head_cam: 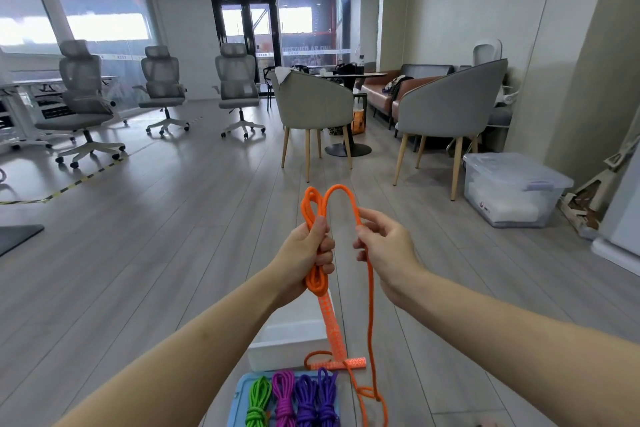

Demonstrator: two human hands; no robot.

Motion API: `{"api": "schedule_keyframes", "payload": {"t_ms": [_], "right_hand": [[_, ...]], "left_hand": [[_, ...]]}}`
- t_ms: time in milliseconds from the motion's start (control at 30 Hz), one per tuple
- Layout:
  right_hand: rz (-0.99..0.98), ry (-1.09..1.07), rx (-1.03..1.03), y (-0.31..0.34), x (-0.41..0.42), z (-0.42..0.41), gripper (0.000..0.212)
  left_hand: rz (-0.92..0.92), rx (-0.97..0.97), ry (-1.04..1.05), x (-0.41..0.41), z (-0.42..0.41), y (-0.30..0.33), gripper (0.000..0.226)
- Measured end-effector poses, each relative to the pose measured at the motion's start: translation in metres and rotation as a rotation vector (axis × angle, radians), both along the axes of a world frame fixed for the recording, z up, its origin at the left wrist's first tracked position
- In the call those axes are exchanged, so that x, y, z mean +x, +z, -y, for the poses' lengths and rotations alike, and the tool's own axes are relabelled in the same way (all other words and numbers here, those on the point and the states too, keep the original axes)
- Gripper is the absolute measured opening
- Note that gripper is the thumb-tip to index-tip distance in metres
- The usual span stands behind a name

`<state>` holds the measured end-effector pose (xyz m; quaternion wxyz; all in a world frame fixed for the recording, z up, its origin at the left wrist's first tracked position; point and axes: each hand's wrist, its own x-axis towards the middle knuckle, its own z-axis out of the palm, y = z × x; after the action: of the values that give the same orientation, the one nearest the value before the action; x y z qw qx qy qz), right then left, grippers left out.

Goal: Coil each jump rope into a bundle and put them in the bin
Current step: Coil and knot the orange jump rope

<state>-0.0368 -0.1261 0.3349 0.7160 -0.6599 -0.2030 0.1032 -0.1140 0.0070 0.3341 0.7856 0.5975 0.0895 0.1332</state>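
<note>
Head view: we grip a half-wound orange braided jump rope [317,274] in our left hand [310,253], fingers curled round its loops, one patterned orange handle [333,329] hanging below. Our right hand [382,239] pinches the loose strand just beside it. Below, a light blue plastic bin [242,395] on the grey wood floor [138,236] holds coiled green [258,402], magenta [284,399] and two purple bundles [317,400].

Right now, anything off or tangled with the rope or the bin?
Nothing damaged. The orange rope is half coiled: the left hand grips the loops, the right hand pinches the next loop, and the tail hangs loose beside the blue bin, which holds four tidy bundles.
</note>
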Motion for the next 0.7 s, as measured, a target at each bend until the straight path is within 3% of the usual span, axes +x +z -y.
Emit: {"api": "schedule_keyframes", "payload": {"t_ms": [200, 367, 467, 600, 700], "right_hand": [[-0.113, 0.019, 0.104, 0.003, -0.015, -0.006, 0.006], [-0.102, 0.094, 0.06, 0.009, -0.02, -0.005, 0.023], [-0.102, 0.121, 0.052, 0.008, -0.021, -0.004, 0.017], [-0.264, 0.054, 0.095, 0.003, -0.017, -0.005, 0.026], [-0.234, 0.077, 0.016, 0.002, -0.023, -0.008, 0.022]], "left_hand": [[0.071, 0.143, -0.059, 0.001, 0.014, -0.008, 0.026], [0.075, 0.206, 0.043, 0.002, 0.01, -0.011, 0.028], [0.053, 0.227, 0.092, 0.003, 0.01, -0.014, 0.037], [0.022, 0.044, 0.144, 0.006, 0.017, -0.014, 0.022], [0.019, -0.123, 0.165, 0.012, 0.018, -0.012, 0.023]]}}
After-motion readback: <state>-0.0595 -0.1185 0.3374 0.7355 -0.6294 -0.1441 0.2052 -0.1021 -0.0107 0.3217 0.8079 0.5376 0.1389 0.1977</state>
